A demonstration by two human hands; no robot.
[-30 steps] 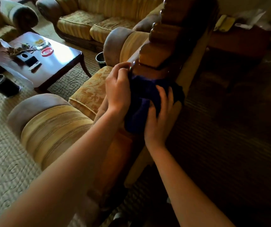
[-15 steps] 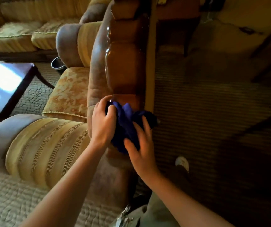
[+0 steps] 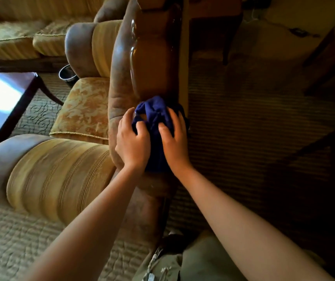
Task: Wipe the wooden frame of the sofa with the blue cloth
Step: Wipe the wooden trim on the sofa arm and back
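1 blue cloth (image 3: 156,116) lies bunched on the wooden frame (image 3: 154,61) along the top of the chair back, near the middle of the view. 2 hands are on it: the left hand (image 3: 132,141), at 9 o'clock of the cloth, curls its fingers into the folds, and the right hand (image 3: 174,138), at 3 o'clock, grips the other side. 2 padded armrests (image 3: 57,175) show at 9 and 11 o'clock, 1 dark table (image 3: 23,102) at far 9.
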